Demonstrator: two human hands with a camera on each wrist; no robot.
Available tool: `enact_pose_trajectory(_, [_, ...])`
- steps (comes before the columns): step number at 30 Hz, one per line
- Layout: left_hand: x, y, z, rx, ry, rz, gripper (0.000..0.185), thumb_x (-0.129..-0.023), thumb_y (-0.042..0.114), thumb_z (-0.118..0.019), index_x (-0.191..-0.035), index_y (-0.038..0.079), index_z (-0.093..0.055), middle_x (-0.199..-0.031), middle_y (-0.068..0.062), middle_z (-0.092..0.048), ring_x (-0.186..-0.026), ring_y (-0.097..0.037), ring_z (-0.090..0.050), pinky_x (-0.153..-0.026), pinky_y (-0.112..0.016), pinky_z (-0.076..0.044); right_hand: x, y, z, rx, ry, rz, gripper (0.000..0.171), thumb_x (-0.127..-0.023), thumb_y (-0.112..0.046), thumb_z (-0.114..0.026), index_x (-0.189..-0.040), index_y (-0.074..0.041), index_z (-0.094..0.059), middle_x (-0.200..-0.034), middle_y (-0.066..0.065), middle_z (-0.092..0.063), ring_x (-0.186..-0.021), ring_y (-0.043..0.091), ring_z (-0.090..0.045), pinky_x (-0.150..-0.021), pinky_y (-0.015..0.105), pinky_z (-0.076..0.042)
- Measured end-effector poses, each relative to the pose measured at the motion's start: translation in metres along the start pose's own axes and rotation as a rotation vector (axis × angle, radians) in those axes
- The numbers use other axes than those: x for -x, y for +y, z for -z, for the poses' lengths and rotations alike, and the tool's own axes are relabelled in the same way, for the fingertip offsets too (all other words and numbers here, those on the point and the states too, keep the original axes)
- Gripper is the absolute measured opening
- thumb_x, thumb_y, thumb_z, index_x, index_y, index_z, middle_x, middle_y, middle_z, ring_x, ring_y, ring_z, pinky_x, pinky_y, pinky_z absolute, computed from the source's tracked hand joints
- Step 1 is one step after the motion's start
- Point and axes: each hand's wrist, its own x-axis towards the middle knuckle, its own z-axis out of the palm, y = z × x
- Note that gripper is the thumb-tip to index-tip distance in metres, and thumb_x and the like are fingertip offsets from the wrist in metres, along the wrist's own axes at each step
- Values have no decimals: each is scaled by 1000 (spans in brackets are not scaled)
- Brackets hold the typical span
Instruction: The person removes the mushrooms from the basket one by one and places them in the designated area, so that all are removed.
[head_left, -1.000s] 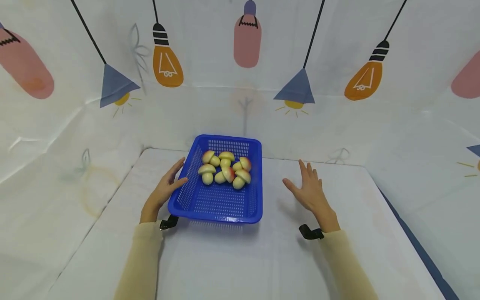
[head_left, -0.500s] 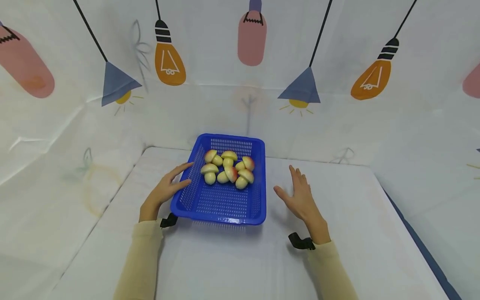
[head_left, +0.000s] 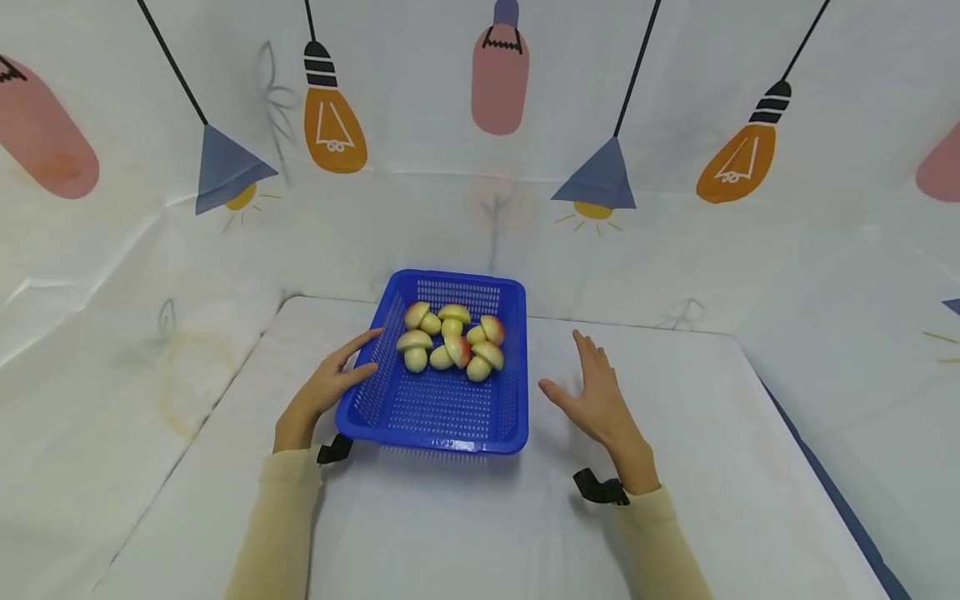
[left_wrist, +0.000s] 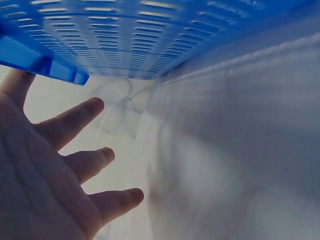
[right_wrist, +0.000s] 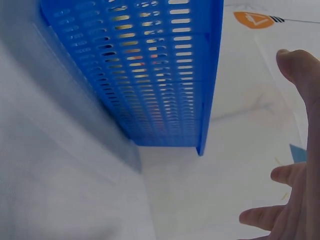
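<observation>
A blue perforated plastic basket (head_left: 431,435) sits on the white table in the head view. Several toy mushrooms (head_left: 453,347), pale yellow with reddish patches on some caps, lie in its far half. My left hand (head_left: 322,390) is at the basket's left rim, fingers spread, thumb and index fingertips over the rim. In the left wrist view the other fingers of this hand (left_wrist: 75,167) extend below the rim, off the basket wall. To the right of the basket, my right hand (head_left: 600,404) holds nothing, its fingers spread and the thumb toward the basket. A gap separates it from the rim.
The white table (head_left: 465,533) meets a white sheet (head_left: 420,217) at the back, printed with lamps and bulbs. A black wrist mount (head_left: 600,487) sits by the right cuff, another black mount (head_left: 335,450) by the left one.
My right hand has moved left, closer to the basket. My left hand has shifted slightly so its fingertips reach over the left rim. The basket and mushrooms stay in place.
</observation>
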Motion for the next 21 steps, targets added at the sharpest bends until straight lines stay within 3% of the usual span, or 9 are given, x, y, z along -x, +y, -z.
enact_pose_trajectory(7, [-2, 2, -2, 50, -27, -28, 64, -103, 22, -60, -162, 22, -34, -170, -15, -26, -156, -42, -17, -119, -72, -14, -2, -5, 6, -33, 22, 37, 103, -89, -58, -71, -167, -22, -14, -171, 14, -18, -158, 43, -13, -120, 68, -19])
enact_pose_trajectory(12, [2, 5, 3, 25, -24, -17, 65, -102, 22, -62, -162, 21, -36, -169, -15, -27, -157, -44, -16, -117, -74, -11, -14, -26, 11, -45, -9, 80, 105, -88, -61, -72, -167, -25, -13, -172, 8, -19, -158, 35, -16, -121, 65, -21])
enact_pose_trajectory(21, [3, 3, 5, -13, -31, 0, 66, -102, 26, -62, -162, 23, -35, -169, -16, -26, -156, -46, -16, -116, -76, -13, -56, -71, 10, -72, -147, 193, 101, -90, -58, -71, -167, -26, -14, -172, 4, -20, -158, 30, -20, -122, 60, -24])
